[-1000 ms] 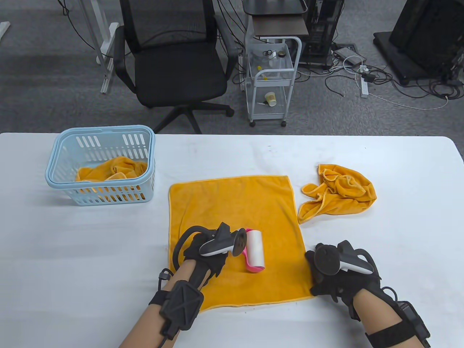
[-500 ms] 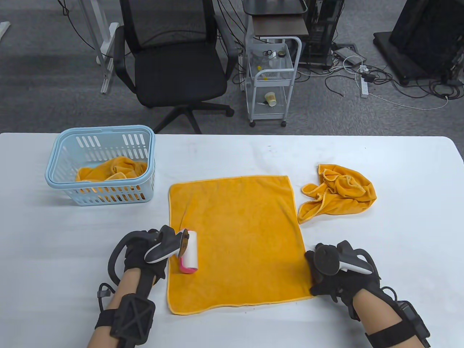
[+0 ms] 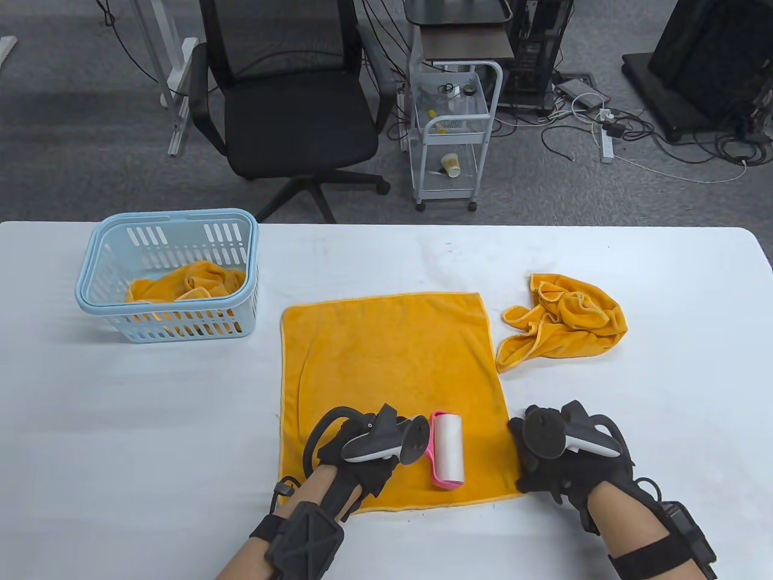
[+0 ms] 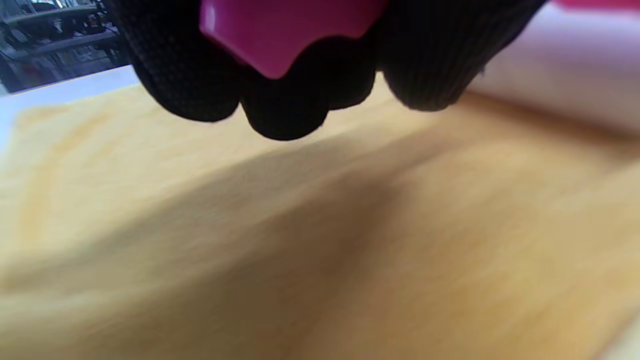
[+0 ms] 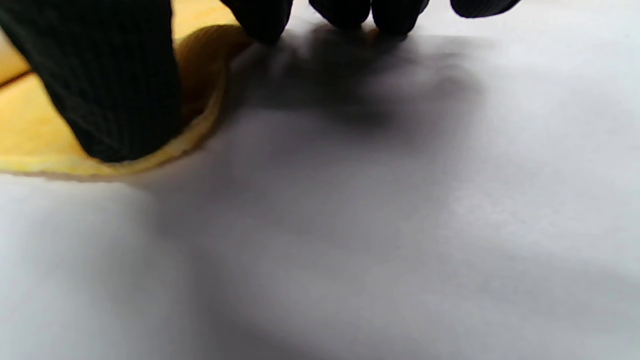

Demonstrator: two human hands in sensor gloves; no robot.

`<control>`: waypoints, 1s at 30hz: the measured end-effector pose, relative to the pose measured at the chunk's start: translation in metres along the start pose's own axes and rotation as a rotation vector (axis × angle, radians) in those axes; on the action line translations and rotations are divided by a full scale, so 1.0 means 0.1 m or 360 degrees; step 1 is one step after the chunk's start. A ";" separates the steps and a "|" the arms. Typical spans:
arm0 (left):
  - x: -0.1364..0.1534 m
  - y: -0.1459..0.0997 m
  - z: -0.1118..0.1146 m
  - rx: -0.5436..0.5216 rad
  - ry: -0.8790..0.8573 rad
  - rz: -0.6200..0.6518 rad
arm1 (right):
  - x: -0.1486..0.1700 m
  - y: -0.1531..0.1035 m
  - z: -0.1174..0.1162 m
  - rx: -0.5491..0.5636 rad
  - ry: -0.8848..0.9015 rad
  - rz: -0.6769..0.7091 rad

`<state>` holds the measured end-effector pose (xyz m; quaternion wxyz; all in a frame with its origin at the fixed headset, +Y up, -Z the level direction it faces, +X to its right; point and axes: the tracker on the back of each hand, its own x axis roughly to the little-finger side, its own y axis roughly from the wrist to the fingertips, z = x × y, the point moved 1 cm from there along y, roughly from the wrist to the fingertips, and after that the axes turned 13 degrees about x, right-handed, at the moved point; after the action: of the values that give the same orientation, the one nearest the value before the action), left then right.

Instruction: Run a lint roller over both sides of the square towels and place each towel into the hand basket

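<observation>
A flat orange towel [image 3: 392, 362] lies spread in the middle of the table. My left hand [image 3: 362, 462] grips the pink handle [image 4: 285, 35] of the lint roller [image 3: 448, 450], whose white roll rests on the towel's near right part. In the left wrist view the gloved fingers [image 4: 285, 110] curl round that handle just above the towel [image 4: 300, 225]. My right hand [image 3: 534, 462] presses down on the towel's near right corner [image 5: 30, 135]: the thumb [image 5: 100, 75] sits on the cloth, the other fingertips [image 5: 350, 12] on the table. A crumpled orange towel [image 3: 561, 323] lies to the right.
A light blue hand basket [image 3: 121, 317] stands at the table's far left with an orange towel [image 3: 187, 284] inside. Beyond the white table [image 3: 121, 423] are an office chair [image 3: 290, 103] and a small white cart [image 3: 453, 133].
The left hand rolled the lint roller left to the towel's left edge, then back right and nearer, ending close to the right hand. The right hand stayed on the corner.
</observation>
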<state>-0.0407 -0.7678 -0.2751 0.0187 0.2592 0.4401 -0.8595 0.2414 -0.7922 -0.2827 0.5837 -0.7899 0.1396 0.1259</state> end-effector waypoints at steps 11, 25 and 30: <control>1.42 -0.41 0.61 0.0291 0.0011 -0.0638 | 0.00 0.00 0.00 0.0000 -0.0003 -0.0003; 1.89 -0.59 0.90 -0.0094 -0.0544 -0.0426 | 0.00 0.01 0.00 0.0005 0.0015 -0.0016; 2.13 -0.70 0.96 -0.0305 -0.0883 -0.0470 | 0.00 0.01 0.00 0.0005 0.0016 -0.0018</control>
<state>-0.2844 -0.7573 -0.2752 0.0373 -0.0544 0.5298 -0.8456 0.2413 -0.7930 -0.2833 0.5849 -0.7904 0.1383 0.1183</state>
